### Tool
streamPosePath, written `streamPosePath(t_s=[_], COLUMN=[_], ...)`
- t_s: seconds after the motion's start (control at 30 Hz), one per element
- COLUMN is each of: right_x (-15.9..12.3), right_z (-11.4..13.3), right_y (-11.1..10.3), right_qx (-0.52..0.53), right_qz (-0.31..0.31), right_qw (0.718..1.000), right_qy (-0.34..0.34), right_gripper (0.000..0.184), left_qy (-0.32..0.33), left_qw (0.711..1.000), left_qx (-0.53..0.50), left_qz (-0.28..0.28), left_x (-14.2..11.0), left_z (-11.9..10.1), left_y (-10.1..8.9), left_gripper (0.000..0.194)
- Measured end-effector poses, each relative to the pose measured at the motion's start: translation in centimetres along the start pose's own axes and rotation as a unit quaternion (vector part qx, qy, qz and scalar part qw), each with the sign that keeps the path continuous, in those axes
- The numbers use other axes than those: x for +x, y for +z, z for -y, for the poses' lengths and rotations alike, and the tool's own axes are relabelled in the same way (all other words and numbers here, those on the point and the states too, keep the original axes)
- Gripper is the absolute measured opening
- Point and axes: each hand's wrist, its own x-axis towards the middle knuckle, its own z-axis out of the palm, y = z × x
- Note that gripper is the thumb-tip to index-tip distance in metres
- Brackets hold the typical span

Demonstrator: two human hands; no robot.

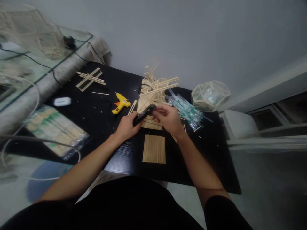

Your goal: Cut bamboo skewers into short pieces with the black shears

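Note:
My left hand (127, 126) is wrapped round a dark, elongated object (143, 115), whose kind I cannot make out. At its far end my right hand (169, 118) has its fingers curled in a pinch; what lies between them is too small and blurred to tell. Below both hands, a flat row of wooden sticks (153, 149) lies side by side on the black table (124, 159). Beyond them sits a pile of crossed wooden sticks (159, 85), partly hidden by my hands. Left of the pile lies a yellow glue gun (121, 103).
A bag of wooden sticks (56, 131) and a white case (62, 101) lie at the left, with crossed stick strips (90, 79) behind. Clear-and-green plastic packaging (187, 110) and a faceted stick frame (211, 95) are at the right. Cables (37, 91) run along the left side.

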Motion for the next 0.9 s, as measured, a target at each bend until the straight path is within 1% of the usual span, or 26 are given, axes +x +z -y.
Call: streamPosePath(t_s=[0.37,0.57,0.77,0.9], right_x=[0.07,0.06,0.16,0.26], right_z=[-0.20,-0.18,-0.56,-0.81], right_y=[0.18,0.17,0.21,0.28], right_qx=[0.015,0.006,0.003,-0.001], right_qz=[-0.009,-0.002,-0.002,-0.007], right_qw=[1.000,1.000,1.000,1.000], right_qy=[-0.008,-0.012,-0.027,-0.021], right_gripper=[0.043,0.043,0.036,0.035], left_qy=[0.011,0.016,-0.007,-0.020], left_qw=[1.000,1.000,1.000,1.000], left_qx=[0.002,0.000,-0.007,-0.002], left_qz=[0.001,0.001,0.001,0.005], left_x=[-0.02,-0.06,-0.09,-0.11], left_z=[0.02,0.17,0.10,0.05], left_y=[-0.03,0.05,0.17,0.14], left_gripper=[0.014,0.012,0.011,0.013])
